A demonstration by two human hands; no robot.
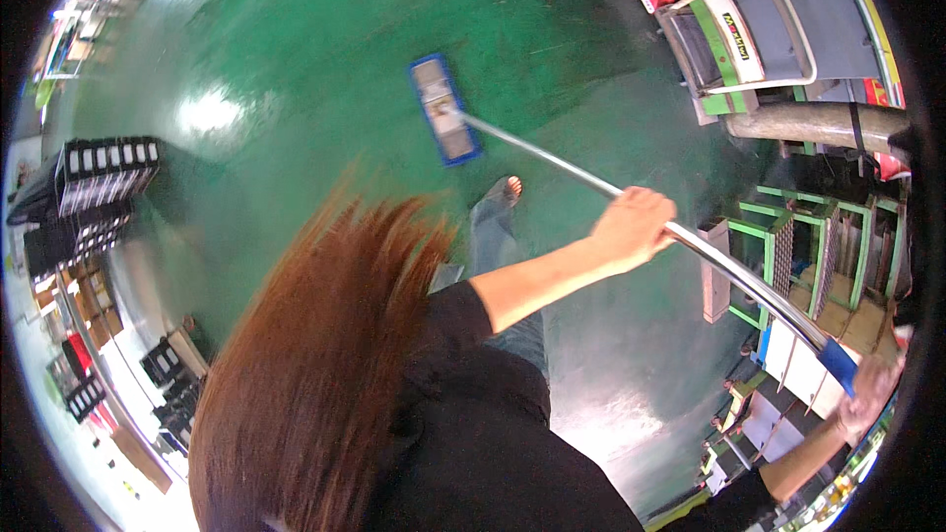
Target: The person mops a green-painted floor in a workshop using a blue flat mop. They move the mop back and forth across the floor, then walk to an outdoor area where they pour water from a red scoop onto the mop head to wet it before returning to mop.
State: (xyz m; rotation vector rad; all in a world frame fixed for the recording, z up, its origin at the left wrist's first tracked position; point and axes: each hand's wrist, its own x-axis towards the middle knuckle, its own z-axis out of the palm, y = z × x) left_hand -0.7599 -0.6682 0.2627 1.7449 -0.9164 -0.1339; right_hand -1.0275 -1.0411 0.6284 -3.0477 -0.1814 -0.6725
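A flat mop with a long shiny metal pole (552,160) slants across the view. Its rectangular head (443,108), grey with a blue edge, lies on the green floor. My left hand (641,229), arm stretched across to the right, is closed round the middle of the pole. At the pole's upper end is a blue grip (838,366), and my right hand (871,396) is closed at that end. The right hand's fingers are partly blurred near the rim of the view. My foot (503,192) stands just behind the mop head.
Stacked black crates (106,175) stand on the left. A cart with a white tubular handle (810,64) is at the upper right, near a thick horizontal roll (818,126). Green metal frames (793,236) stand on the right. Long brown hair (315,365) covers the lower left.
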